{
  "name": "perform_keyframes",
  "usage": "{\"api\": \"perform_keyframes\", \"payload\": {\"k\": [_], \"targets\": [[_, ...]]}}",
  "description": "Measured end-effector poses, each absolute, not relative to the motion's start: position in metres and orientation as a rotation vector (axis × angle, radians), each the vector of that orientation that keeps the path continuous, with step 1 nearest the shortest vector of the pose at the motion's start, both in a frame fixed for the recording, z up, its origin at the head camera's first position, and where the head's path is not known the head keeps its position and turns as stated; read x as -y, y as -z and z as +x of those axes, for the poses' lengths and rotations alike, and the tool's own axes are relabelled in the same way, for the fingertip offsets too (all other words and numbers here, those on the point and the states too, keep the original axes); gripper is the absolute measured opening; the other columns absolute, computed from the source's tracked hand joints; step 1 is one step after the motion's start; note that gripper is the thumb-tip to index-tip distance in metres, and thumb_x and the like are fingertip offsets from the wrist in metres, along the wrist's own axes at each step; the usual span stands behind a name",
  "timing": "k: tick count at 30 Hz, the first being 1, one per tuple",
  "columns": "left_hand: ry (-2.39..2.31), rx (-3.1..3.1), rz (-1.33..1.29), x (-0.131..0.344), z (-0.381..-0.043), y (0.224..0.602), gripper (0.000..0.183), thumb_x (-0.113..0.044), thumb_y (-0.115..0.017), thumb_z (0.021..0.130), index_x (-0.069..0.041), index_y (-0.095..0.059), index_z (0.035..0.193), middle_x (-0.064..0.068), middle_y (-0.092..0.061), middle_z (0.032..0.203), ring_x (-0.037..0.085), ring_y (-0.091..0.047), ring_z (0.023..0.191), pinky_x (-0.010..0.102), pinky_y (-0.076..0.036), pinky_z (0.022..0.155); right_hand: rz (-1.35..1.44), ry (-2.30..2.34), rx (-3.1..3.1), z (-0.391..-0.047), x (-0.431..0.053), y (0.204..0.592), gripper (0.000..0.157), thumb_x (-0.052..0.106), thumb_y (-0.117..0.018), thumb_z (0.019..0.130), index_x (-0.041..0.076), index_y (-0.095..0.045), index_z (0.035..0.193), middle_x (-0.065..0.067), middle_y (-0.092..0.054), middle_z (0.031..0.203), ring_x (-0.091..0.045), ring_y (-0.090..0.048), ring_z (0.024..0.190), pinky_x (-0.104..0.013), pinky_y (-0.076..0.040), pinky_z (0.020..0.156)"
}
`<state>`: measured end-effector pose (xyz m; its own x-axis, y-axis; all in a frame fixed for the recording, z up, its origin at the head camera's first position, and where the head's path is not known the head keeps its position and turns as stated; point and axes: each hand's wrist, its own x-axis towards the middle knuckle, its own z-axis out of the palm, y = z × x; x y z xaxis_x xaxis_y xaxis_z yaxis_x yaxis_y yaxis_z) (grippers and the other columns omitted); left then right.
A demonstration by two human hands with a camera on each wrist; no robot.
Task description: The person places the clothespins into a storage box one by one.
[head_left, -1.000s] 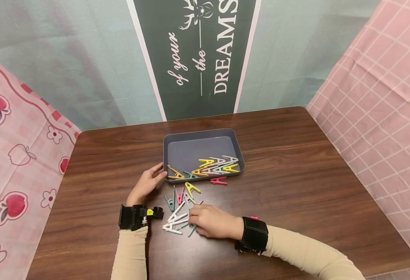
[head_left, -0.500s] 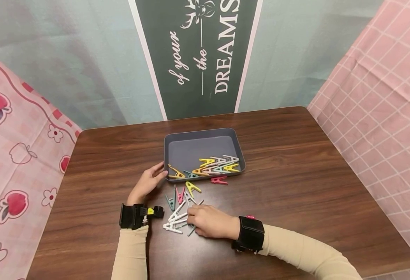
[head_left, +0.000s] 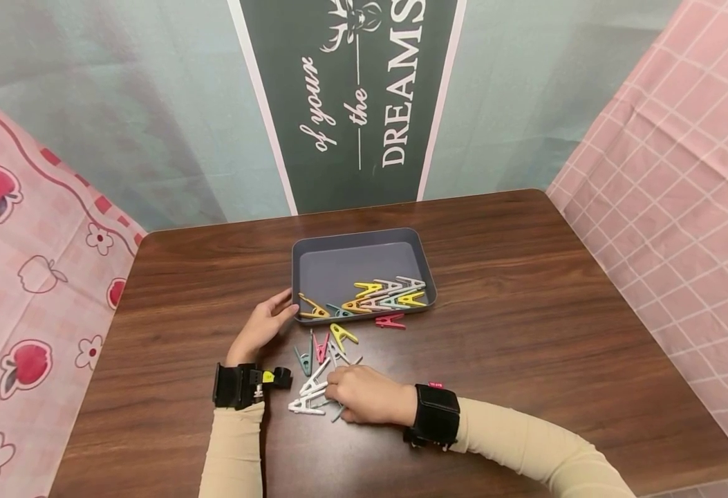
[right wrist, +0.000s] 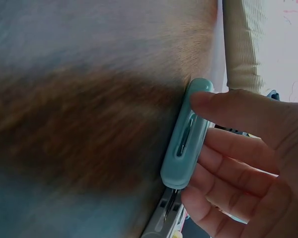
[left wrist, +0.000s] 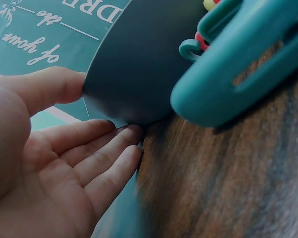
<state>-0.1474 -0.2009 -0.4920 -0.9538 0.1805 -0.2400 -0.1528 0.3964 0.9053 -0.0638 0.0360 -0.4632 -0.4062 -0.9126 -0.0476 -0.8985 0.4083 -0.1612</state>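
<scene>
At the near left corner of a shallow grey tray (head_left: pixel 345 263), my left hand (head_left: pixel 263 326) touches the wall. Its thumb (left wrist: pixel 59 87) meets the rim in the left wrist view, and its fairly straight fingers lie low against the side. My right hand (head_left: pixel 370 395) is over the loose pile of clothespins in front of the tray. Between thumb and fingers it pinches a light blue-green clothespin (right wrist: pixel 186 134), close over the table; the head view shows only part of it. Two white clothespins (head_left: pixel 315 379) lie just left of that hand.
Inside the tray, several clothespins, including a yellow one (head_left: pixel 370 288), line the near wall. Between tray and right hand lie a dark teal clothespin (head_left: pixel 304 360), a pink one (head_left: pixel 321 348) and a yellow-green one (head_left: pixel 342 336). A red clothespin (head_left: pixel 390 321) sits by the tray's front edge.
My right hand has shifted slightly left among the clothespins with its fingers on the blue-green one. The left hand has stayed at the tray corner.
</scene>
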Motion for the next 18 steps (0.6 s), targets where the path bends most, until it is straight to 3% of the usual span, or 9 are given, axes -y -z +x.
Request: {"api": "perform_keyframes", "payload": {"k": [18], "targets": [[-1.577, -2.372, 0.051, 0.2012, -0.1485, 0.4946, 0.059, -0.020, -0.054, 0.099, 0.002, -0.031, 0.149, 0.024, -0.043, 0.148, 0.033, -0.043, 0.138, 0.045, -0.036, 0.115, -1.628, 0.160, -2.511, -0.0639, -0.0420, 0.4577, 0.020, 0.024, -0.075, 0.076, 0.016, -0.067, 0.093, 0.008, -0.058, 0.086, -0.004, -0.057, 0.082, -0.017, -0.049, 0.068]]}}
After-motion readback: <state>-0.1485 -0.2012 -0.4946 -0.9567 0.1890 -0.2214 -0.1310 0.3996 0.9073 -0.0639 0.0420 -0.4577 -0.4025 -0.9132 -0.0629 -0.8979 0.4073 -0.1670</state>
